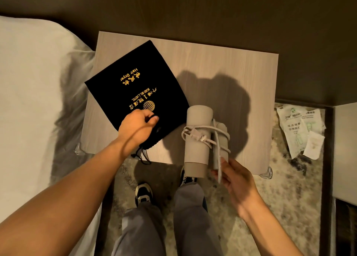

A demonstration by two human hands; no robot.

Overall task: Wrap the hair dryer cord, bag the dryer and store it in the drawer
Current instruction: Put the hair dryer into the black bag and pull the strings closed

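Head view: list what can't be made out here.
- Drawer: none visible; the table is seen only from above.
- Bag mouth: covered by the left hand.
- Dryer handle: mostly behind its barrel and cord.
- Right hand: blurred, grip unclear.
- Packets: print too small.

Dim warm light, hard shadows, curved edges

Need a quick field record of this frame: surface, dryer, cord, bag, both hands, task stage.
surface: wooden nightstand top, beside a bed
dryer: white hair dryer, near front edge
cord: white cord, wrapped around dryer and folded handle
bag: black drawstring bag, flat, left of dryer, apart from it
left hand: gripping the bag's opening edge
right hand: at dryer's handle end, on the cord
stage: cord wrapped, dryer not yet bagged
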